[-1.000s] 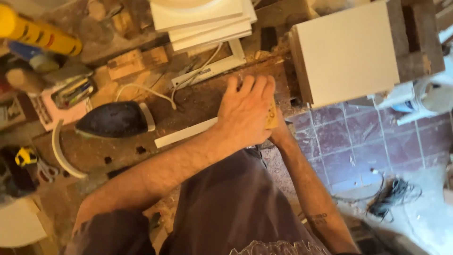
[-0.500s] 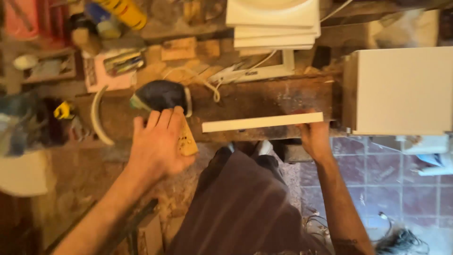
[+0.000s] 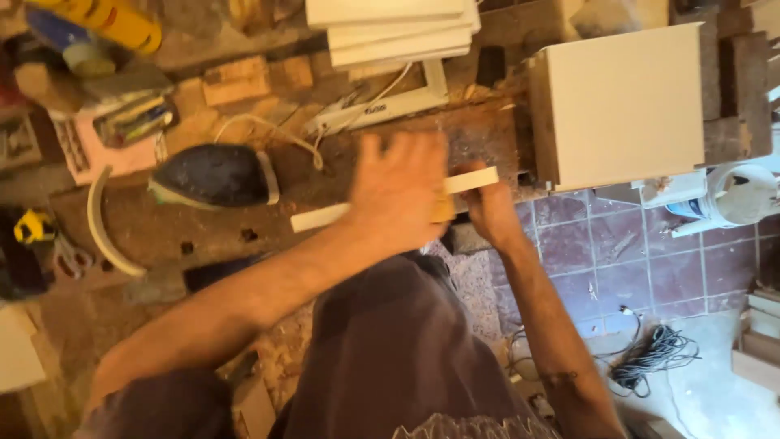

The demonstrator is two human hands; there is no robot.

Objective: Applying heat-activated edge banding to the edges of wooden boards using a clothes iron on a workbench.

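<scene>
A yellow cartridge tube [image 3: 106,20] with a dark label lies at the table's far left; perhaps a pink box [image 3: 97,150] sits below it.

The left hand [image 3: 402,191] lies palm down with its fingers spread and pointing away from the body, blurred in the picture. Its bare forearm runs back from the wrist down toward the lower left, the elbow bent out to the side. The right hand [image 3: 486,207] sits just beside it on the right, fingers curled, mostly hidden behind the left. The right forearm stretches nearly straight down toward the lower right, with a dark mark near the elbow.
</scene>
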